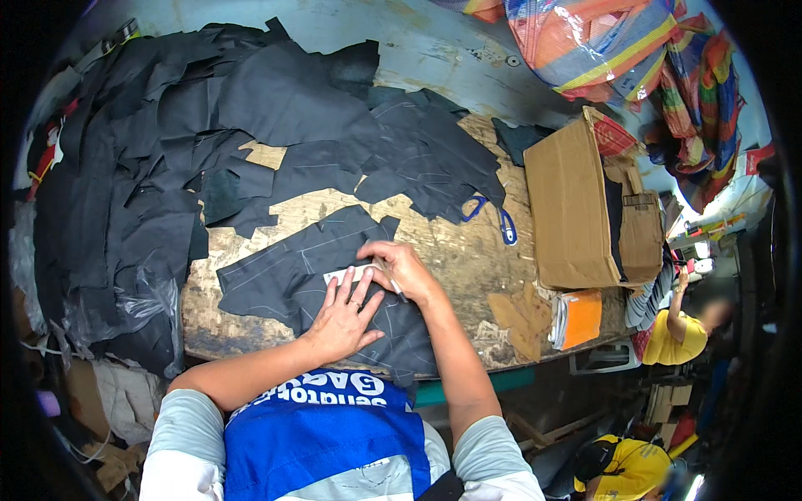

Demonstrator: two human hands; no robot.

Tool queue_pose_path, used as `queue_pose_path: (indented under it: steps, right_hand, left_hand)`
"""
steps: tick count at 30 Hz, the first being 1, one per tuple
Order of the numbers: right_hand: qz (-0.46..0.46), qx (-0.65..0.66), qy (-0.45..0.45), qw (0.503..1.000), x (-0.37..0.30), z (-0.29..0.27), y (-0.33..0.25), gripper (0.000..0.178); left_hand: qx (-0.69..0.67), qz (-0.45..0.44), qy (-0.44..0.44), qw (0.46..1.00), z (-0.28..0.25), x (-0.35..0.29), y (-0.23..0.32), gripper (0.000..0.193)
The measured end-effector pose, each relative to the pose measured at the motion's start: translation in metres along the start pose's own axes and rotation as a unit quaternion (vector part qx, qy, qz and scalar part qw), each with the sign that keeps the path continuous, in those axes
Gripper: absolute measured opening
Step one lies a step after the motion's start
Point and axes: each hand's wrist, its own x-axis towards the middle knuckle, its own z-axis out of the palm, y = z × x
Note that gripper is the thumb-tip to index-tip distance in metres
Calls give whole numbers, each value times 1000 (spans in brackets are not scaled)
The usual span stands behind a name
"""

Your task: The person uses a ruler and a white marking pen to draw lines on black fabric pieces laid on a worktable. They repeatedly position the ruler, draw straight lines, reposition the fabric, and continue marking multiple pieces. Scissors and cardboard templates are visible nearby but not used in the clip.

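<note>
the left hand [341,313] is lying open, palm down with fingers spread, pressing a small pale template [349,273] flat onto a dark fabric piece [292,267]. the right hand [403,269] is closing around a thin marking tool [389,277], pinching it between thumb and fingers, with its tip resting at the template's right end. both hands are working close together, nearly touching, at the near middle of the worn wooden table [451,242].

to do this tracing well, i judge the open hand should be bearing down evenly so the template is not creeping, while the tool is riding snug against the template's edge, held fairly steep, and the cloth under it is staying smooth, without wrinkles.

the template's long axis is running roughly left to right across the view, tilting slightly up toward the right, with its right end meeting the tool. the fabric piece is stretching from lower left to upper right, and faint chalk lines are showing on it.

further out, a heap of dark offcuts [167,150] is covering the table's left and far side. blue-handled scissors [493,215] are lying to the right, just beside a cardboard box [572,209], and a small orange-edged stack [576,319] is sitting near the table's right front corner.
</note>
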Motion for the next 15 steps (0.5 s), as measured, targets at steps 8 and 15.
queue_pose_path:
  steps: [8,15]
  right_hand:
    - [-3,-68,271,960,-29,0,31,41]
    - [46,-76,291,953,-19,2,34,42]
  left_hand:
    - [13,-26,-59,998,7,-1,1,72]
    - [-3,-53,-69,996,8,6,12,80]
